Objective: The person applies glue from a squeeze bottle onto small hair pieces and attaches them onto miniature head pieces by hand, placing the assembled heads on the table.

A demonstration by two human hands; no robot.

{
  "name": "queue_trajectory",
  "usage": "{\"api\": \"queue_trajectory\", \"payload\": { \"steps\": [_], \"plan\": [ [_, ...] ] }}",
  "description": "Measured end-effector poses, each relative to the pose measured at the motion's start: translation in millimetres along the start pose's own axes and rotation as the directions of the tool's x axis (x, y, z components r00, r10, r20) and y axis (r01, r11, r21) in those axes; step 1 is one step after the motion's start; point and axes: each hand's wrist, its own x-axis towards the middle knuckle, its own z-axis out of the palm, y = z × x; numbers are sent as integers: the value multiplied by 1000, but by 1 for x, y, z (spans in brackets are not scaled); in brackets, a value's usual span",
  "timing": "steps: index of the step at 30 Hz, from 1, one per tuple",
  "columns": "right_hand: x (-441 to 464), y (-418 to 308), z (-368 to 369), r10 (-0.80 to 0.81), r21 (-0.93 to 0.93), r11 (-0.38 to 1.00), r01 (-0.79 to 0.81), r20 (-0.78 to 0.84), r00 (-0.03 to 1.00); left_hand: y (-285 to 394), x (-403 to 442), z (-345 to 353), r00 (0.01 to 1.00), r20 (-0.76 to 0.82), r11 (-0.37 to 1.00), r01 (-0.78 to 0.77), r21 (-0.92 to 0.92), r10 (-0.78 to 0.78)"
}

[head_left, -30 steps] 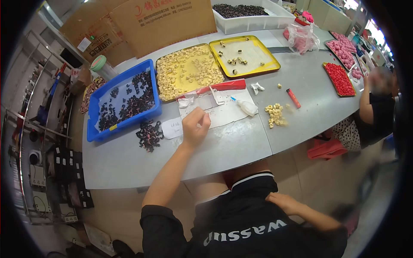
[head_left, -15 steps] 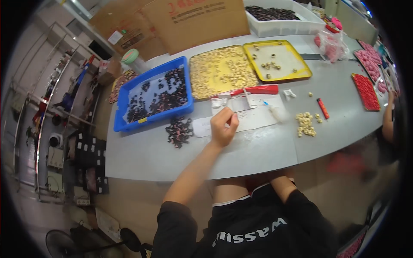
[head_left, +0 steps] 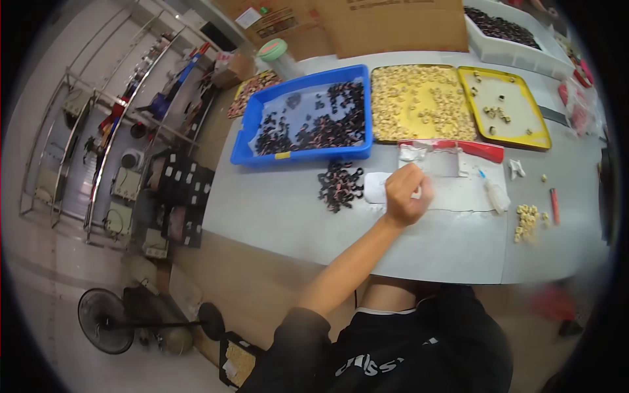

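My left hand [head_left: 407,194] is a closed fist, held over the near left part of a white sheet [head_left: 452,196]. What its fingers hold, if anything, is hidden. Left of it lies a pile of small black and pink pieces [head_left: 341,187], with a white paper slip [head_left: 375,188] between. Behind the fist is a small white holder with a red strip [head_left: 481,151]. A clear squeeze bottle with a blue tip [head_left: 496,196] rests at the sheet's right end. Farther right are small cream-yellow pieces [head_left: 526,221]. My right hand does not show.
Across the back stand a blue bin [head_left: 254,159] of dark pieces, a yellow tray [head_left: 419,98] full of cream pieces, and another yellow tray [head_left: 524,128] with a few. A red stick-like item [head_left: 555,206] lies at right. Cardboard boxes [head_left: 400,29] stand behind.
The view has swung left, so the table things appear farther right. My left fist stays over the sheet. My right forearm, seen before near my lap, is out of sight.
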Motion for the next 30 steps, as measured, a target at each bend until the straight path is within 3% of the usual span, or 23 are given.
{"api": "queue_trajectory", "payload": {
  "steps": [7, 12, 15, 17, 18, 21, 24, 30],
  "plan": [
    [-1, 1, -1, -10, -15, 1000, 10, -4, 1000, 4, 2, -6, 994, 13, 995, -104, 0, 104],
    [-4, 2, 1, -24, -18, 1000, 24, 0, 1000, 12, 28, -40, 970, 96, 963, -234, 129, 223],
    [-5, 3, 2, -27, -19, 999, 27, 4, 1000, 11, 24, -95, 992, 64, 966, -117, 229, 105],
    [-5, 5, 1, -24, -17, 1000, 24, -2, 1000, 12, 10, -135, 992, -27, 947, 126, 296, -123],
    [-5, 3, 2, -29, -16, 999, 29, 2, 1000, 10, 1, -153, 967, -81, 911, 255, 325, -242],
    [-6, 3, 1, -32, -17, 999, 32, -2, 999, -4, -39, -192, 883, -121, 753, 453, 477, -454],
    [-7, 3, 1, -38, -20, 999, 37, -9, 999, -4, -57, -199, 875, -40, 657, 392, 644, -483],
    [-9, 1, 4, -48, -34, 998, 48, -9, 999, -3, -49, -184, 856, 134, 635, 257, 729, -500]
  ]
}}
